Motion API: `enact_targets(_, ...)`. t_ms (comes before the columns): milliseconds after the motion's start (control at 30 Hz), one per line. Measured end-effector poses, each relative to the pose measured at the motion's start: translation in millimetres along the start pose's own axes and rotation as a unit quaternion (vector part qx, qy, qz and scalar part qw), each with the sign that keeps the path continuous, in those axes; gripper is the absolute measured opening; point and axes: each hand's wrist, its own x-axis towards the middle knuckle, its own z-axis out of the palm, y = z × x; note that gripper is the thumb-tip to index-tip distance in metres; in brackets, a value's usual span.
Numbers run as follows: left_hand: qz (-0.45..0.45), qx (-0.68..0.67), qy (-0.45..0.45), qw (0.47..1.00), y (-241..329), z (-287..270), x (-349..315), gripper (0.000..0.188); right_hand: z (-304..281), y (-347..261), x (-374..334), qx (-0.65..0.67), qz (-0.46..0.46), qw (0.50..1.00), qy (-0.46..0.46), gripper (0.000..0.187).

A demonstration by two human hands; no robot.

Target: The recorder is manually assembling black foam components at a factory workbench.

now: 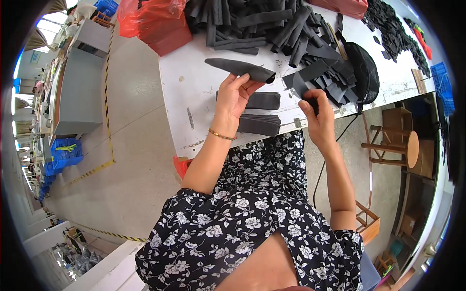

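My left hand is closed around a long dark grey strip of cloth, which is curled lengthwise and lies across its fingers. To the right, my right hand has its fingers bent around a smaller dark grey cloth piece standing up from them. Two neat stacks lie near the table's front edge: a farther stack of dark strips and a nearer, slightly fanned stack. Beyond my right hand spreads a loose heap of short dark pieces.
A big pile of dark strips covers the far side of the white table. A red plastic bag sits at the far left corner. A black round mesh-covered object with a cable stands right; a wooden stool is beyond.
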Motion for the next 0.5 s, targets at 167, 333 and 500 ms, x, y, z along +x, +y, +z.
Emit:
enact_targets(167, -0.028, -0.049, -0.064, 0.996, -4.8, 4.5, -15.5, 0.037, 25.1, -32.0, 7.7, 0.103, 0.004, 0.994, -0.047, 0.043)
enact_targets(333, -0.065, -0.042, -0.006, 0.997, 1.4, 12.2, -22.5, 0.040, 29.9, -37.0, 8.7, -0.051, -0.105, 0.990, -0.080, 0.047)
enact_targets(500, -0.041, -0.032, 0.015, 0.999, 5.5, -8.1, -14.4, 0.028, 4.2, -32.8, 6.8, -0.063, -0.077, 0.995, -0.015, 0.040)
